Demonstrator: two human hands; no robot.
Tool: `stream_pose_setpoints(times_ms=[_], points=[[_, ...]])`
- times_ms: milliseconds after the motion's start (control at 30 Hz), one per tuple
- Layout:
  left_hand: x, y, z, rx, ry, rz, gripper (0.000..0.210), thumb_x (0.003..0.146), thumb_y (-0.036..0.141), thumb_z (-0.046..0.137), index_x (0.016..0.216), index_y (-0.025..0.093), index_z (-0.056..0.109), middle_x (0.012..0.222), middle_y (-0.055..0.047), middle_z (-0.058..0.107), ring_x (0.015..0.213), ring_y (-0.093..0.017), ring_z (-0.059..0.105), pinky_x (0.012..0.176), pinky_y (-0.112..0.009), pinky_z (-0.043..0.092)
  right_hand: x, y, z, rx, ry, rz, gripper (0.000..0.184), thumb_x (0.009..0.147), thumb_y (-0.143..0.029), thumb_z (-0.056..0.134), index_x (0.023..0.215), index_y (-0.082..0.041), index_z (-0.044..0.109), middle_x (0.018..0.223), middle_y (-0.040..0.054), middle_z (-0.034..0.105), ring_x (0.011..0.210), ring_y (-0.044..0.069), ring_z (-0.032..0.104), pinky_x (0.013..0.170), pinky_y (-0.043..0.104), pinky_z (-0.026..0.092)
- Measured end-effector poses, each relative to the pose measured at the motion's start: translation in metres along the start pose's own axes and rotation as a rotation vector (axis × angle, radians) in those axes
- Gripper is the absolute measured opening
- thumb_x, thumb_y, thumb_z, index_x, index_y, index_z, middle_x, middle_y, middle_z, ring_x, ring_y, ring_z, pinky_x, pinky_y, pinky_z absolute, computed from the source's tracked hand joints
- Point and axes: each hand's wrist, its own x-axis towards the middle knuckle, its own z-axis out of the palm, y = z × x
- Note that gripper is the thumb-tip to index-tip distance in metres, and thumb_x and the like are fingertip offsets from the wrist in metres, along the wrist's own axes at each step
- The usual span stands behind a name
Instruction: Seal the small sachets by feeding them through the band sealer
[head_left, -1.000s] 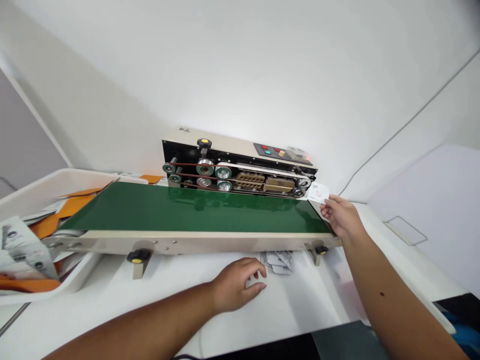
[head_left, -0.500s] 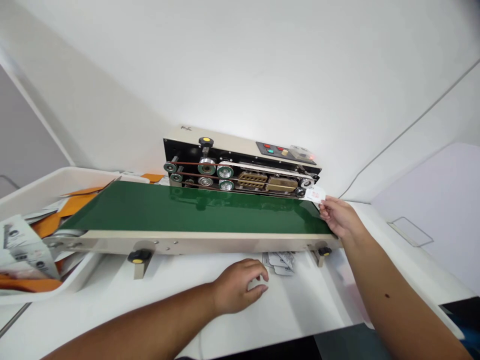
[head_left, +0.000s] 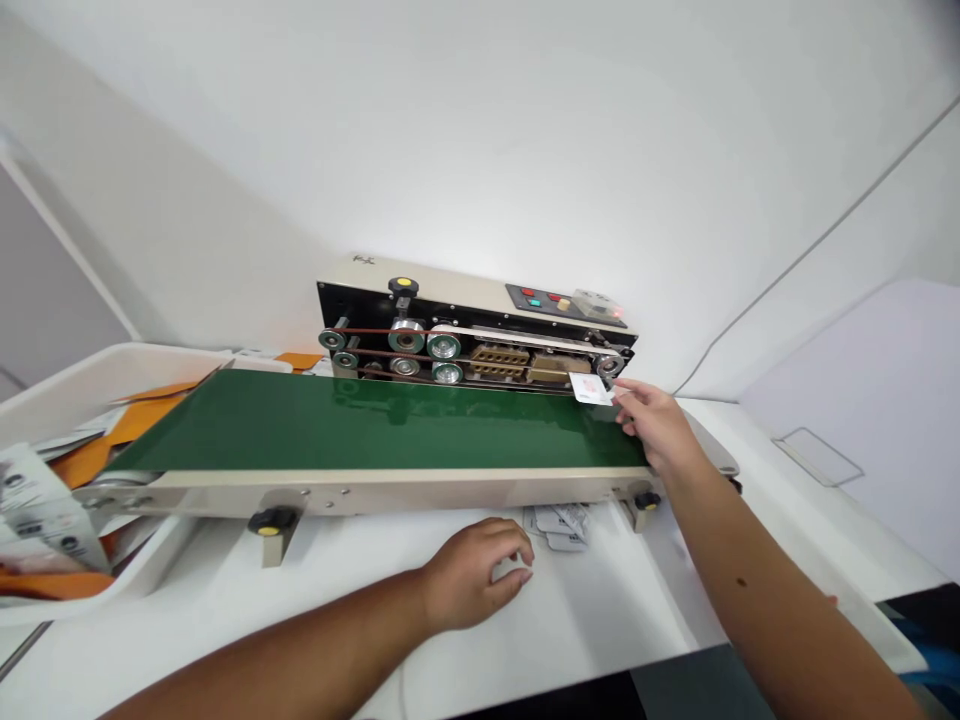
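Note:
My right hand [head_left: 649, 420] pinches the right end of a small white packet [head_left: 587, 388] with reddish print. The packet's far edge lies along the lower front of the band sealing machine [head_left: 480, 345], by the brass blocks at its right end. Under the packet runs the green conveyor belt [head_left: 360, 425]. In front of the conveyor, my left hand [head_left: 480, 570] hovers or rests over the white table, holding nothing, thumb and curled fingers apart. Close to its fingertips, several flat white packets [head_left: 562, 525] lie partly beneath the conveyor's edge.
A white bin [head_left: 161, 560] filled with white and orange packets stands at the conveyor's left end. Black knobs [head_left: 272, 521] stick out from the conveyor's front rail. Another white container [head_left: 892, 650] sits at lower right, partly behind my right arm. Behind the machine rises a white wall.
My right hand has moved left along the machine with the white packet, from the intake end to in front of the brass blocks. My left hand has stayed almost in place.

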Motion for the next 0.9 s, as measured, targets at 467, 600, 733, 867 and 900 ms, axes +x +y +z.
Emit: stream_pose_setpoints(times_ms=[467,600,733,867,900], points=[[0.003,-0.002,-0.001,0.028,-0.022,0.016,0.006,0.094,0.019,0.059,0.095,0.021,0.064,0.095,-0.006,0.071,0.089,-0.020,0.064,0.083,-0.029,0.051,-0.148,0.123,-0.011,-0.749,-0.330,-0.745,0.036,0.094,-0.027,0.062,0.129,-0.024,0.067,0.123,0.0117,0.072,0.115,0.033,0.066,0.099,0.051,0.055],[0.003,-0.003,-0.001,0.051,-0.031,-0.003,0.007,0.094,0.017,0.057,0.096,0.021,0.064,0.094,-0.006,0.070,0.088,-0.019,0.063,0.080,-0.029,0.051,-0.149,0.147,-0.005,-0.856,-0.314,-0.600,0.057,0.091,-0.036,0.067,0.145,-0.025,0.055,0.140,0.0126,0.063,0.128,0.036,0.060,0.105,0.056,0.052],[0.004,-0.002,-0.002,0.051,-0.039,-0.011,0.008,0.094,0.016,0.057,0.094,0.021,0.063,0.093,-0.005,0.069,0.086,-0.019,0.062,0.079,-0.029,0.051,-0.153,0.151,0.002,-0.848,-0.364,-0.545,0.064,0.091,-0.036,0.067,0.151,-0.027,0.048,0.146,0.0116,0.058,0.133,0.035,0.056,0.109,0.056,0.049],[0.004,0.000,-0.004,0.037,-0.055,-0.025,0.009,0.094,0.016,0.058,0.098,0.021,0.064,0.098,-0.006,0.070,0.091,-0.020,0.063,0.083,-0.030,0.052,-0.154,0.139,0.007,-0.744,-0.443,-0.574,0.055,0.086,-0.031,0.074,0.139,-0.026,0.060,0.137,0.0110,0.065,0.126,0.033,0.061,0.106,0.051,0.052],[0.005,0.001,-0.005,0.033,-0.059,-0.031,0.010,0.094,0.016,0.058,0.100,0.022,0.064,0.101,-0.007,0.070,0.094,-0.021,0.064,0.086,-0.032,0.052,-0.154,0.137,0.008,-0.714,-0.461,-0.588,0.050,0.086,-0.029,0.074,0.135,-0.026,0.063,0.133,0.0107,0.067,0.122,0.032,0.063,0.104,0.050,0.054]])
